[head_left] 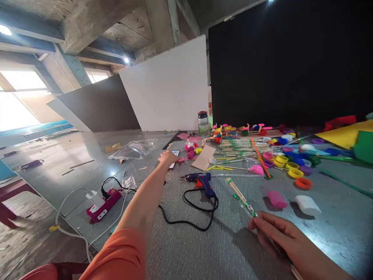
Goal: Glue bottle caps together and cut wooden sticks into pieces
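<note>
Left arm (148, 194) is extended well forward, left hand (168, 156) palm down, finger detail indistinct. Right hand (281, 233) is nearer the body, thumb pressed toward bent fingers.

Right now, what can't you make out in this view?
In the head view:
- Flat rectangular phone: partly covered by the left hand; screen details too small.
- Slim green-and-beige stick bundle: gripped part hidden by the right hand.
- Thin black cord: partly hidden behind the left forearm.
- Green sheet: cut off by the right edge.
</note>
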The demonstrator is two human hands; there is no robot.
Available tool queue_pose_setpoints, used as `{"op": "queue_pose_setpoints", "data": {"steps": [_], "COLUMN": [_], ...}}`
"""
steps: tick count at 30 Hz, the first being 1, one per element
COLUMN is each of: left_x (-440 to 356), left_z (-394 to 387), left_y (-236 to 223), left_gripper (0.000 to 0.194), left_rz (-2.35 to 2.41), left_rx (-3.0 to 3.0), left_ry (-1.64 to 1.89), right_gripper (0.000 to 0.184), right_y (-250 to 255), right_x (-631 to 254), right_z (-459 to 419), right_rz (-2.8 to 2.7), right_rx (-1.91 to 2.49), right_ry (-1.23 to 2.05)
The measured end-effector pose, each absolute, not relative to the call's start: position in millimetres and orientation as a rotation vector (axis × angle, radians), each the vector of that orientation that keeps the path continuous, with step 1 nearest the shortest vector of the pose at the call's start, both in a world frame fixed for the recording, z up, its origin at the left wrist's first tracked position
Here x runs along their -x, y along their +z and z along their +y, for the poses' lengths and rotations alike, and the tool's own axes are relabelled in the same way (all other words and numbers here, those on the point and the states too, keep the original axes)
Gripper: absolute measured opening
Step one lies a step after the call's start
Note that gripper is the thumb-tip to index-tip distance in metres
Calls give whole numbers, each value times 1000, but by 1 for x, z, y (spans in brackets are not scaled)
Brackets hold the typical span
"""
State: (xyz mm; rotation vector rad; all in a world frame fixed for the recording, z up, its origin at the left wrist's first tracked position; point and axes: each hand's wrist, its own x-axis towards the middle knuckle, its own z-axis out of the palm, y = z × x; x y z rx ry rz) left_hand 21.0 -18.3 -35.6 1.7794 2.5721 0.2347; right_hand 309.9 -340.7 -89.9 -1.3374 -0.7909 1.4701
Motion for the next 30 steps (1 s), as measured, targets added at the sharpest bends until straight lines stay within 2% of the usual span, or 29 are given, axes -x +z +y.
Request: {"op": "queue_pose_setpoints", "data": {"steps": [6,11,14,17,21,23,26,30], "left_x": [-29,-39,-61,-98,-154,-178,-201,-212], "left_z": [-31,-55,-78,-121,-213,-256,-289,-279], "left_y": [-34,-12,10,23,12,3,4,25], "left_gripper": [38,42,52,42,46,45,47,35], "left_rz": [2540,2367,2094,1679,1142,715,528,421], "left_rx": [-1754,-1754,-1810,-1836,-1775,-1385,-1092,-917], "left_ry": [431,722,949,1098,1114,1070,949,1159], "right_gripper": [42,48,50,49,48,46,44,43], "right_y": [-89,-84,-80,-74,-62,-54,-40,-29], "right_x": [-316,-314,-314,-316,-318,-318,-323,-338], "right_z": [-337,-336,-334,-333,-337,-340,-344,-351], "right_rz": [-945,-1021,-1004,-973,-1004,-1078,-1192,-1294], "right_rx": [1271,1235,1173,1084,1008,983,955,1015], "right_ry": [1507,1498,1485,1474,1387,1346,1321,1326]}}
